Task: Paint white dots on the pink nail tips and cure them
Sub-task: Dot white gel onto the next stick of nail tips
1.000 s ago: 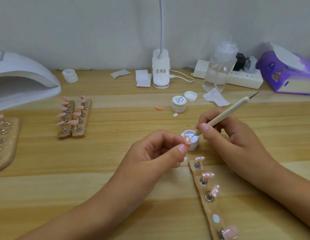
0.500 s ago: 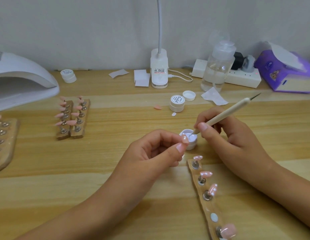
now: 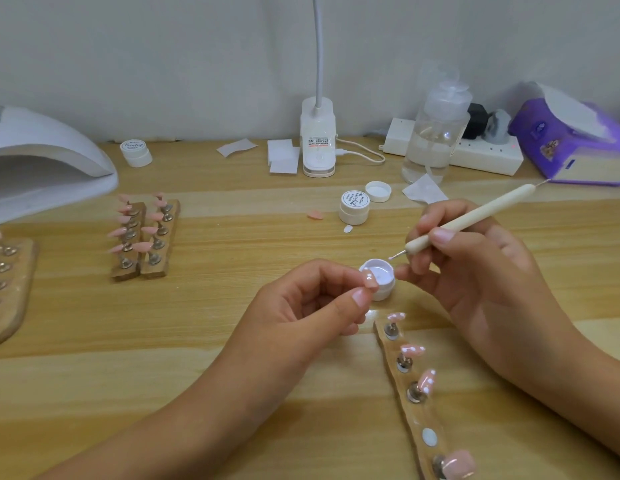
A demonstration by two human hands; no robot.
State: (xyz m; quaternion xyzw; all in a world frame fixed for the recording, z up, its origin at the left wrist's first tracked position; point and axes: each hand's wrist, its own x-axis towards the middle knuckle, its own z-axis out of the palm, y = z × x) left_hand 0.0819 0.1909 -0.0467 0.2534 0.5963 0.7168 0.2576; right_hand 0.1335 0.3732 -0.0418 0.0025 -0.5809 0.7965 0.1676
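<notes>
My left hand (image 3: 312, 303) pinches a pink nail tip (image 3: 370, 280) between thumb and fingers, right in front of an open jar of white gel (image 3: 383, 275). My right hand (image 3: 475, 271) holds a cream dotting tool (image 3: 468, 218) like a pen, its metal point carrying white gel just above the jar's rim. A wooden strip holder (image 3: 423, 410) lies below the hands with several pink tips on metal stands, three of them showing white dots. The white curing lamp (image 3: 42, 168) stands at the far left.
Two wooden holders with plain pink tips (image 3: 144, 237) sit left of centre, another holder (image 3: 7, 282) at the left edge. Behind are a closed gel jar (image 3: 354, 206), a loose lid (image 3: 378, 191), a clear pump bottle (image 3: 436, 133), a desk lamp base (image 3: 317, 140), a power strip and a purple box (image 3: 571, 143).
The dotting tool's tip has lifted out of the white gel jar and now hovers just above its rim. My left hand keeps the nail tip still.
</notes>
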